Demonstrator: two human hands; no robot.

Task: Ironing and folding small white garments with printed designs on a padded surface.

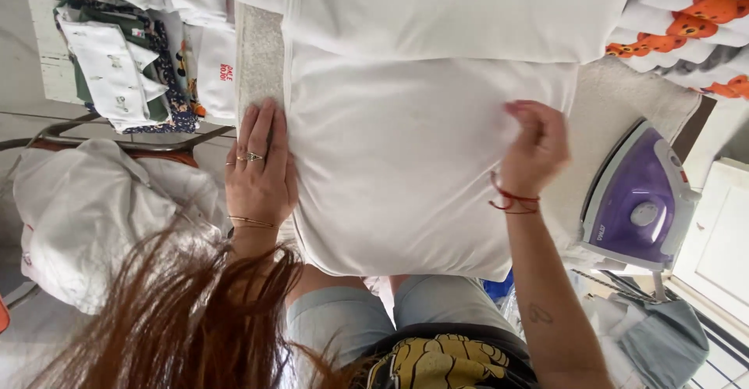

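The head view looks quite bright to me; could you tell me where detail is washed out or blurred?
Head view: the white garment is nearly blown out, folds faint; the hair is streaked with blur; the purple iron and both hands stay fairly sharp.

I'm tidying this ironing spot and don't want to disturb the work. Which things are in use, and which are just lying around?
In use:
left hand, flat at the garment's edge
right hand, pinching the fabric
white garment
padded ironing surface

Lying about:
purple iron, set aside
folded printed clothes
bear-print fabric
white bundle
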